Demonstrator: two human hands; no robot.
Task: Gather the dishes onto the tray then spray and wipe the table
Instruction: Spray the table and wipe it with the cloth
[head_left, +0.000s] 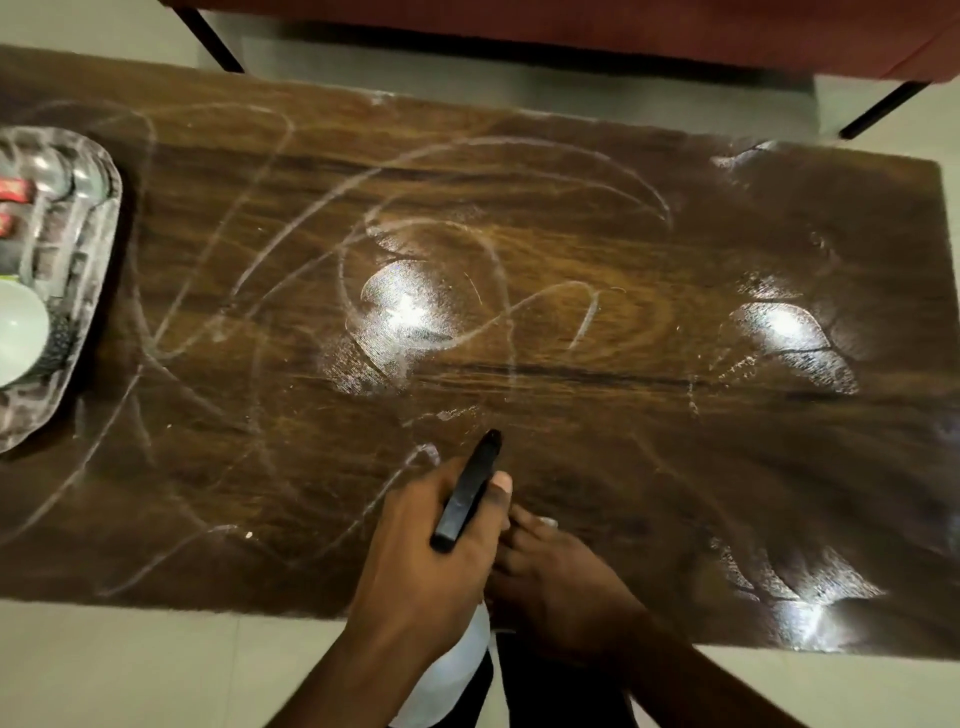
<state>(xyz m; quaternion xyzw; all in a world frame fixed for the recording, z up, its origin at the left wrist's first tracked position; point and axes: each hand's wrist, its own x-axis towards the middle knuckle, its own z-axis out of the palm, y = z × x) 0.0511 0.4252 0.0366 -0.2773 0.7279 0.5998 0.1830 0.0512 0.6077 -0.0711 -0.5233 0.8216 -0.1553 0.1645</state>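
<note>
My left hand grips a spray bottle over the near edge of the dark wooden table. The bottle's black spray head points out across the table, and its white body shows below my wrist. My right hand sits close beside the bottle, fingers reaching in against the left hand; what they hold is hidden. Pale curved wet streaks and shiny patches cover the tabletop. At the table's left end a silver tray carries a white bowl, clear glassware and red-labelled items.
A red-cushioned seat on black legs stands beyond the table's far edge. Pale tiled floor surrounds the table. No cloth is in view.
</note>
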